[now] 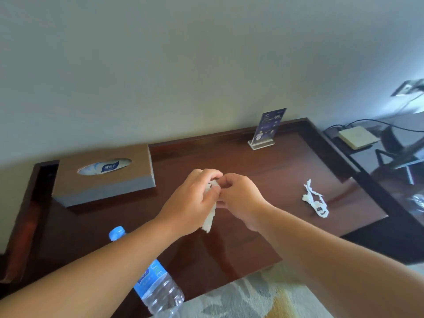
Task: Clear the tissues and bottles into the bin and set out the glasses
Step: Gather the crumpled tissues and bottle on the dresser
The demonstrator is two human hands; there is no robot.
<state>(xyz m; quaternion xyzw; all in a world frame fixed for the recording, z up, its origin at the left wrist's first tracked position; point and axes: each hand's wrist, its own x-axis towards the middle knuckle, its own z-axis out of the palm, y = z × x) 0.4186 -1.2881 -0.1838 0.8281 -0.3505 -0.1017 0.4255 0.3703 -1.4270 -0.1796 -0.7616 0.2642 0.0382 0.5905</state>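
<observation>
Over the middle of the dark wooden desk [263,161], my left hand [191,203] grips a crumpled white tissue [210,218], whose tail hangs below the palm. My right hand [238,198] meets it from the right, fingers pinching the same tissue at the top. A second twisted white tissue [315,200] lies on the desk to the right, apart from both hands. A clear plastic water bottle [158,288] with a blue cap and blue label stands at the desk's near edge, partly hidden by my left forearm. No bin or glasses are in view.
A brown tissue box [103,177] sits at the back left. A blue card in a clear acrylic stand [267,131] is against the wall. To the right, a lower black stand holds a white box [356,137] and cables. Patterned carpet [252,299] lies below.
</observation>
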